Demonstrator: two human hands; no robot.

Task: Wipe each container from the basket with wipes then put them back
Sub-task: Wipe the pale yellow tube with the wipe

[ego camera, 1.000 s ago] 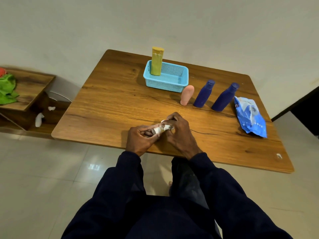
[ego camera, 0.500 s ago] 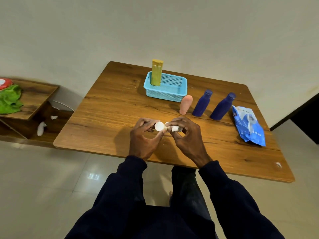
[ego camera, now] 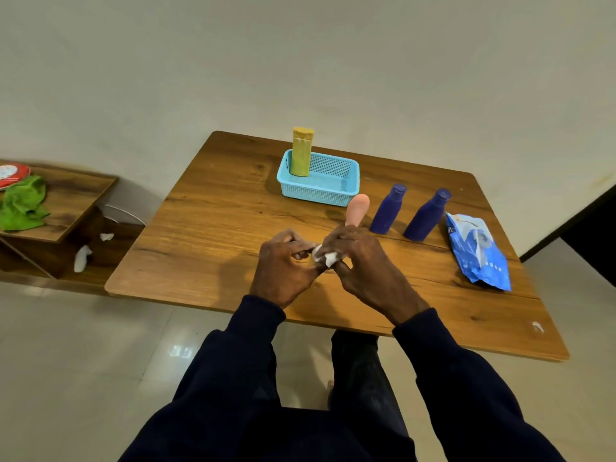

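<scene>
Just behind the right hand (ego camera: 365, 263) and its wipe (ego camera: 330, 259) stands a pink tube (ego camera: 358, 208).

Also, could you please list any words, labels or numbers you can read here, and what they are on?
No text is legible.
On the blue wipes pack: white print, too blurred to read.
On the red round object at far left: white markings, too blurred to read.

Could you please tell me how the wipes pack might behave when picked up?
Probably floppy: the pack looks crumpled and creased. Likely light, as it lies fairly flat on the table. Its glossy film may be a little slippery.
</scene>
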